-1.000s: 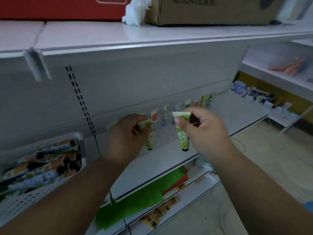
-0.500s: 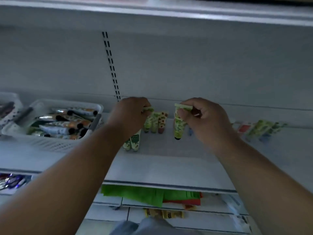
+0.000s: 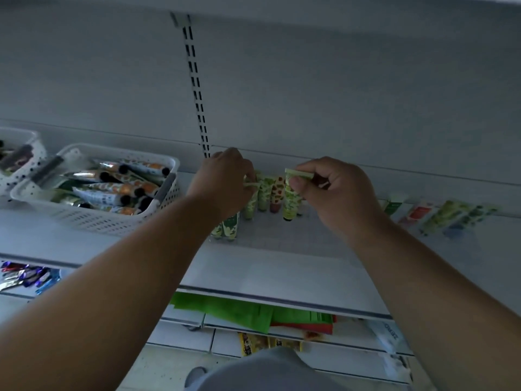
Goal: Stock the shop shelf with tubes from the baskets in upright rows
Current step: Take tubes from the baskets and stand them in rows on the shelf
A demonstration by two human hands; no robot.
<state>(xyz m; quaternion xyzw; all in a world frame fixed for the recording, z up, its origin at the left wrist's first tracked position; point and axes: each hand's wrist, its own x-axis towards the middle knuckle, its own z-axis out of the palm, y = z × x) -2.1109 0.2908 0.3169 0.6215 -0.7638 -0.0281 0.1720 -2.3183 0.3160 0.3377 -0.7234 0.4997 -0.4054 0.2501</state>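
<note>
My right hand (image 3: 335,190) pinches the flat crimped end of a green tube (image 3: 291,203), which hangs cap-down just above the white shelf (image 3: 282,266). My left hand (image 3: 222,182) grips the top of another green tube (image 3: 251,203) at the left end of a short upright row (image 3: 267,193) against the back wall. Two more green tubes (image 3: 227,228) stand in front of that row, below my left wrist. A white perforated basket (image 3: 93,218) at the left holds several loose tubes lying flat.
A second white basket (image 3: 19,153) sits at the far left edge. More upright tubes (image 3: 439,213) line the shelf on the right. Below are lower shelves with green and red packs (image 3: 253,311) and yellow packets (image 3: 253,344). The shelf front between my arms is bare.
The view swung left and down onto the shelf. Both hands kept their tubes and carried them to the row at the back wall; the left tube now stands among the upright ones.
</note>
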